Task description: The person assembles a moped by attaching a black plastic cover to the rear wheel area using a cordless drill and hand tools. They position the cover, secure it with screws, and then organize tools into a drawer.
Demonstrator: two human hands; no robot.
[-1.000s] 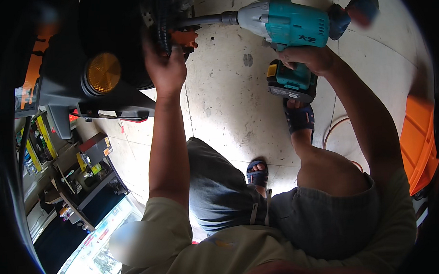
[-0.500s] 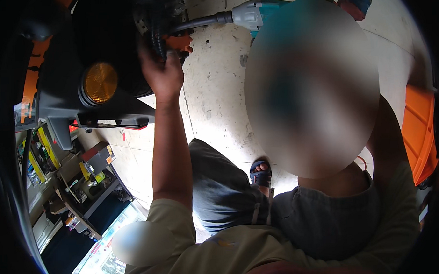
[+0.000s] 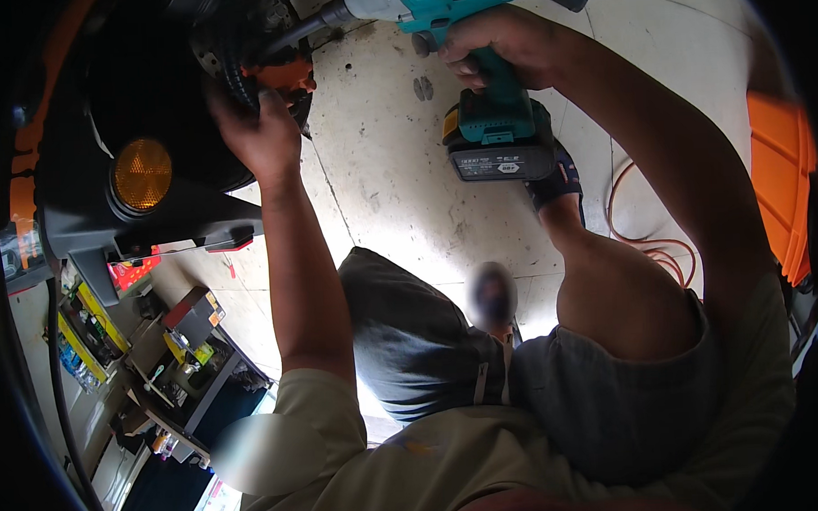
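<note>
Your right hand (image 3: 501, 47) is wrapped tight around the grip of the teal cordless impact wrench (image 3: 455, 38), far centre, its long socket reaching left into the motorcycle's black rear end (image 3: 152, 111). Your left hand (image 3: 259, 135) clasps the orange part (image 3: 281, 75) there. The wrench looks battery-heavy and rigid; hold it by the grip.

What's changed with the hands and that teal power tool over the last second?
The teal cordless impact wrench with a black battery sits higher in view, nearer the top edge, with the right hand wrapped around its handle as before. The left hand has shifted little and keeps its grip on the dark vehicle part with an orange fitting. The amber round reflector and concrete floor look the same.
</note>
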